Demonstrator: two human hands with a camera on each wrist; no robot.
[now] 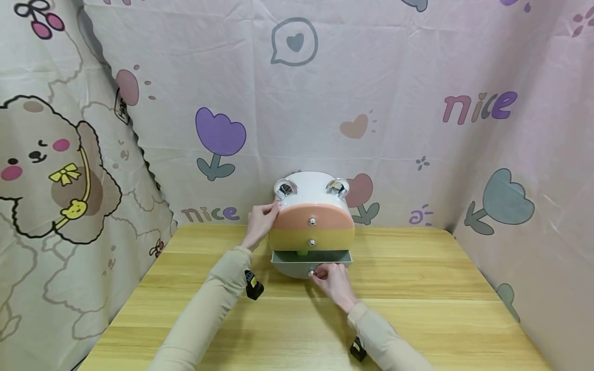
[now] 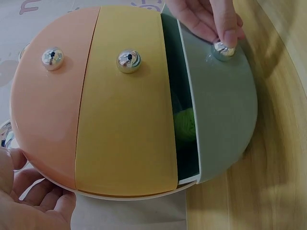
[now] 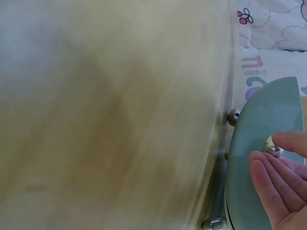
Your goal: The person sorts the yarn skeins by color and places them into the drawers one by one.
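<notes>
A rounded drawer box with a white top and two shiny ring-shaped eyes stands on the table. Its front has an orange drawer, a yellow drawer and a grey-green bottom drawer, each with a silver knob. The bottom drawer is pulled partly out; something green lies inside, only partly visible. My right hand pinches the bottom drawer's knob between thumb and fingers. At the box's upper left side, my left hand holds its edge, fingertips partly hidden in the left wrist view.
The box stands near the back of a wooden table, close to a printed cloth hanging behind. More cloth hangs at both sides. A small black device sits at the left wrist, another at the right.
</notes>
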